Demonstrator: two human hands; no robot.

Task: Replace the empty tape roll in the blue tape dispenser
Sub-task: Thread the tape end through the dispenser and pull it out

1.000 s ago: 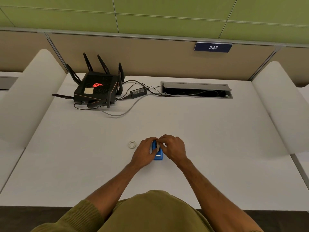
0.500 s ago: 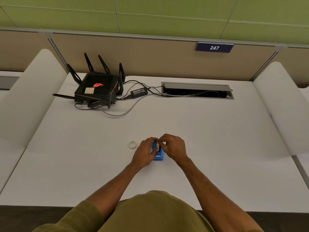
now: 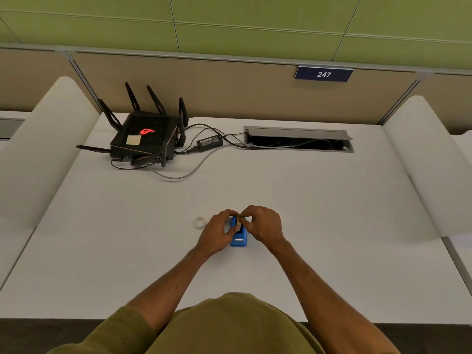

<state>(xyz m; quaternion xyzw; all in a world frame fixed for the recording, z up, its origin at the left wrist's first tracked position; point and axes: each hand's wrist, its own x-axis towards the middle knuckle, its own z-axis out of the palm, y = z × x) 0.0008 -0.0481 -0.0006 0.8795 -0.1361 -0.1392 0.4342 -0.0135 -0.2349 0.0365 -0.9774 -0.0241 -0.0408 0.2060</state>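
The blue tape dispenser (image 3: 238,240) sits between two gripping hands, left hand (image 3: 217,233) at its 9 o'clock, right hand (image 3: 263,226) at 2 o'clock, both unmoved.

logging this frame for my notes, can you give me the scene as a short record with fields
surface: white desk
tool: blue tape dispenser, on the desk between both hands
left: left hand grips the dispenser's side
right: right hand has fingers curled at its top, over a pale part
loose item: white ring, flat on the desk, apart from the hands
background: black router, cable hatch
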